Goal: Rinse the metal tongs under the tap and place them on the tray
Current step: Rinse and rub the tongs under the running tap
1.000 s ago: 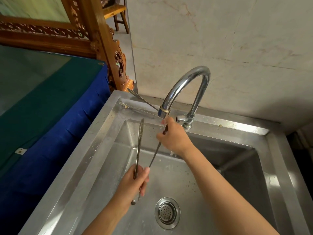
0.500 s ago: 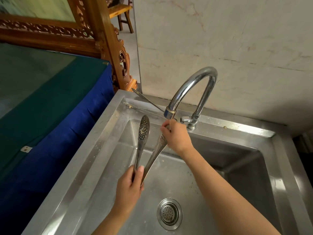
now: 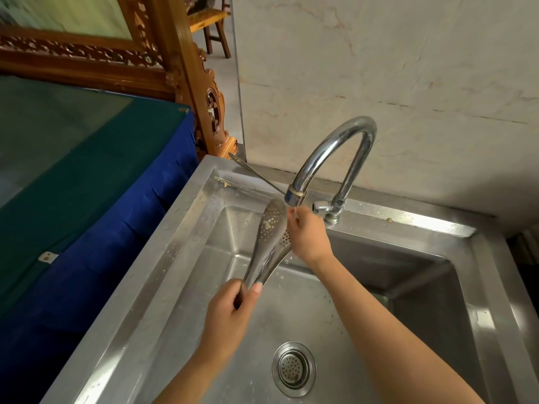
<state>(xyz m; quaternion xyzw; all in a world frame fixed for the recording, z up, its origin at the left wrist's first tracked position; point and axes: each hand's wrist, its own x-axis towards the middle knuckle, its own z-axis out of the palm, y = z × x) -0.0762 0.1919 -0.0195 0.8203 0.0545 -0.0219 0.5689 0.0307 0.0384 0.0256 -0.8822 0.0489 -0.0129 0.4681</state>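
Note:
The metal tongs [image 3: 269, 240] have perforated spoon-shaped blades speckled with food bits. They slant up over the steel sink [image 3: 186, 258] toward the spout of the curved chrome tap [image 3: 329, 147]. My left hand [image 3: 230, 316] grips their handle end low in the basin. Just under the spout, my right hand [image 3: 309, 237] holds the far blade, its fingers curled around it. A thin stream of water falls from the spout onto my right fingers. No tray is in view.
A metal utensil [image 3: 253, 172] lies on the sink's back left rim behind the spout. The drain strainer [image 3: 294, 368] sits in the basin floor. A blue-and-green covered table [image 3: 87, 185] stands to the left, with a carved wooden frame [image 3: 180, 68] behind.
The tongs turned from edge-on to showing their flat perforated faces, and the two blades closed together. Both hands kept their hold under the spout.

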